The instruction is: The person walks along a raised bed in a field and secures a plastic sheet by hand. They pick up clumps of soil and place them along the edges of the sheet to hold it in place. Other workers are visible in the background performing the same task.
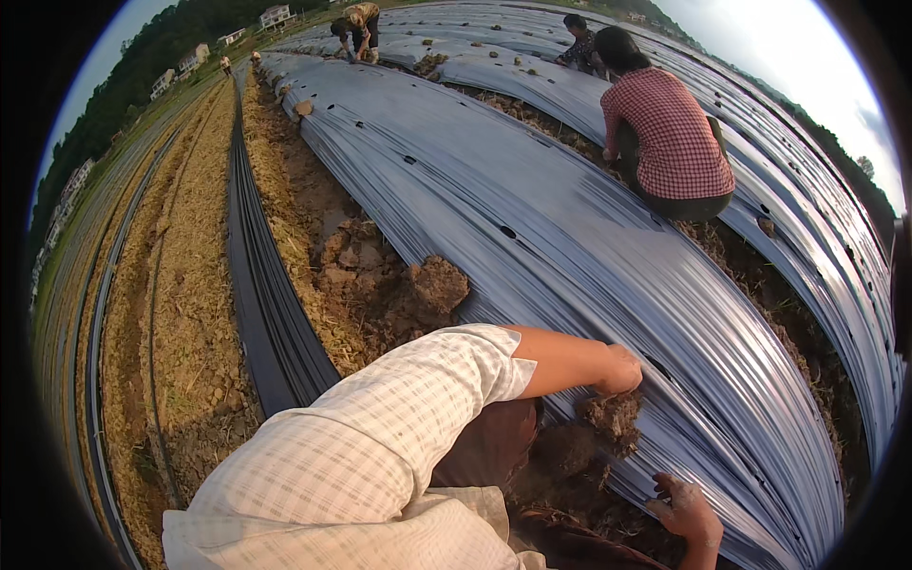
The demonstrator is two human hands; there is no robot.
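My left hand [620, 370] reaches across in a pale checked sleeve and grips a clod of brown soil [614, 422] at the near edge of the silvery plastic mulch film [570, 285]. Its fingertips are partly hidden. Lower down, my right hand [687, 507] hovers by the film's edge, fingers apart, holding nothing and smeared with soil. Loose dark soil [570, 456] lies between the two hands, beside my brown-clad leg [491, 438]. A dark slit [659, 368] shows in the film just beyond my left hand.
A large soil clod [438, 283] rests against the film's edge. Left of the furrow runs a strip of black film [267, 285] over straw-covered ground [192, 285]. A person in a red checked shirt [666, 135] crouches across the bed; another person [360, 32] bends farther back.
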